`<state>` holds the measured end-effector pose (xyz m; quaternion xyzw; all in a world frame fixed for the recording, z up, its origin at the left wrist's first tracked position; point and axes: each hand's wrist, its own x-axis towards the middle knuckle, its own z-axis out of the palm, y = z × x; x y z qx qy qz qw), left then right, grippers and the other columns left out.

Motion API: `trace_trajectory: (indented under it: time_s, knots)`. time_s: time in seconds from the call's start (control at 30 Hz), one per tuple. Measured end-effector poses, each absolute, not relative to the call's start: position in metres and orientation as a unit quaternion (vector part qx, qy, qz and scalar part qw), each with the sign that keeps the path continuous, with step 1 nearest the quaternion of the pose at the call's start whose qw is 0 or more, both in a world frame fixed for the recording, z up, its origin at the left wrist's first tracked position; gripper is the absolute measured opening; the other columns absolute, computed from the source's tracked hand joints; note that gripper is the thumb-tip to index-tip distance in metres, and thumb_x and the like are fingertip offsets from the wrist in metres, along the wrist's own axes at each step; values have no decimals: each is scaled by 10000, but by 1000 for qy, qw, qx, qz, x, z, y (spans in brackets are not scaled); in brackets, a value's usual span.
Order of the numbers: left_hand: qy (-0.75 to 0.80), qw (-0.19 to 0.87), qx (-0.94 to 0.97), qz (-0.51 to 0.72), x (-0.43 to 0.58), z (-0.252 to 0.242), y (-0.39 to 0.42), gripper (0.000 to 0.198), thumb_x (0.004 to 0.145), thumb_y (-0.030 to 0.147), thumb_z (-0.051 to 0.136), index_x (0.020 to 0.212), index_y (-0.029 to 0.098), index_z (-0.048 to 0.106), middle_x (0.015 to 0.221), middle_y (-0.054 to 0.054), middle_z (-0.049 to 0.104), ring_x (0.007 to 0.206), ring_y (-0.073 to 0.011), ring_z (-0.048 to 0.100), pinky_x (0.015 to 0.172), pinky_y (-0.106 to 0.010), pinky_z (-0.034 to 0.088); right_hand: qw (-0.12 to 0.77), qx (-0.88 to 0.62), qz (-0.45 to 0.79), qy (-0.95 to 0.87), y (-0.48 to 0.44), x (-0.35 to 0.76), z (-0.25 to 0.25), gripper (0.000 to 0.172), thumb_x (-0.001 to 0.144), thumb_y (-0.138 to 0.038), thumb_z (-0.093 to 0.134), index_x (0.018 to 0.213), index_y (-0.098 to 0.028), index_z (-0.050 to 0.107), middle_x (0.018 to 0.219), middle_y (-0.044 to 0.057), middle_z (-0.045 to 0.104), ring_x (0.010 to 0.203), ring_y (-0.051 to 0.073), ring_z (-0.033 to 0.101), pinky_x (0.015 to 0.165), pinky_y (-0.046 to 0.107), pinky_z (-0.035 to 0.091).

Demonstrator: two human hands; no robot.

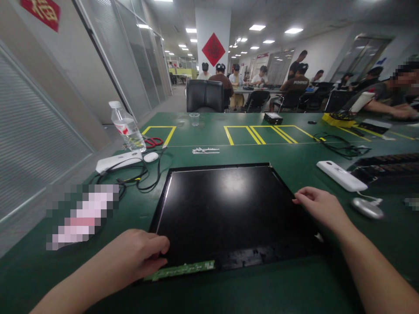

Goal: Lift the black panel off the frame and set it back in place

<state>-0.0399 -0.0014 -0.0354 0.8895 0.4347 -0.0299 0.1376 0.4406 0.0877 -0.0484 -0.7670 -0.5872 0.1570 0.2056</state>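
Observation:
A black display panel (229, 209) in a dark frame lies flat on the green table (262, 292). Along its near left edge runs a green circuit board strip (183, 269). My left hand (144, 253) is at the panel's near left corner, fingers curled and closed over the edge by the strip; what they grip, if anything, is hidden. At the panel's right edge, my right hand (314, 203) has thumb and fingertips pinched together, and whatever is between them is too small to make out. A small white piece (318, 237) shows at the near right corner.
Left of the panel are a water bottle (126, 126), red scissors (153, 142), a white device (119, 161) and black cables. A second white device (340, 175) and a silver puck (367, 208) sit right. A clear cup (194, 119) stands behind; people sit farther back.

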Motion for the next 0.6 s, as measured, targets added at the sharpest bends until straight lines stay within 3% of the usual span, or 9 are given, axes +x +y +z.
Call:
trace_trajectory:
  time_s: [0.6]
  knots:
    - [438,169,882,-31,-41,-39,-3,136,898,171,513,794,257,498,690,32,654,592,-156,619,547,-283,327,216,-761,142,-595,88,444,-51,302,736,-495,522,744,-264,716,752,26,770,677,239,655,621,347,436]
